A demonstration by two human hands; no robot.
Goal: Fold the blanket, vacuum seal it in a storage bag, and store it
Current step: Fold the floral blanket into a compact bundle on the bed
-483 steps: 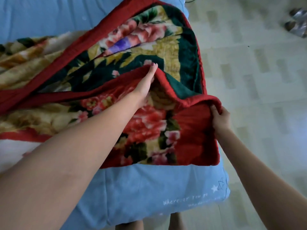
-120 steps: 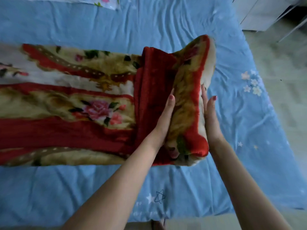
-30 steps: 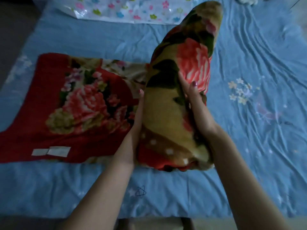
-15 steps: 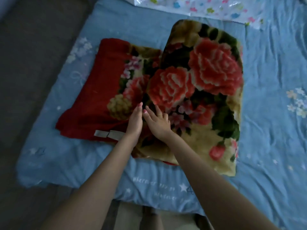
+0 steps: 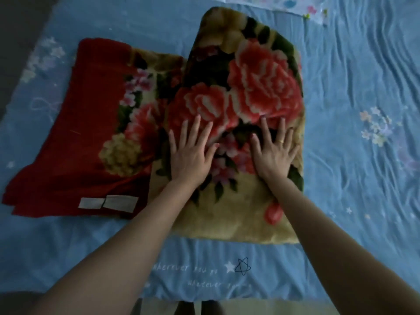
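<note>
The floral blanket (image 5: 250, 71), red with big pink roses on a tan ground, lies folded into a thick rectangular bundle on the blue bed sheet (image 5: 354, 169). Its unrolled red end (image 5: 91, 123) with two white labels sticks out to the left. My left hand (image 5: 191, 153) lies flat with spread fingers on the bundle's left part. My right hand (image 5: 273, 151), wearing a ring, presses flat on the right part. A corner of the clear storage bag (image 5: 295, 4) with coloured flower prints shows at the top edge.
The bed's near edge (image 5: 204, 289) runs along the bottom, with printed text and stars on the sheet. Dark floor (image 5: 16, 30) lies to the left of the bed. Wrinkled bare sheet stretches to the right of the blanket.
The rolled part has been laid down flat over the blanket. My hands, close together at the fold half a second ago, have spread apart and now press flat on top.
</note>
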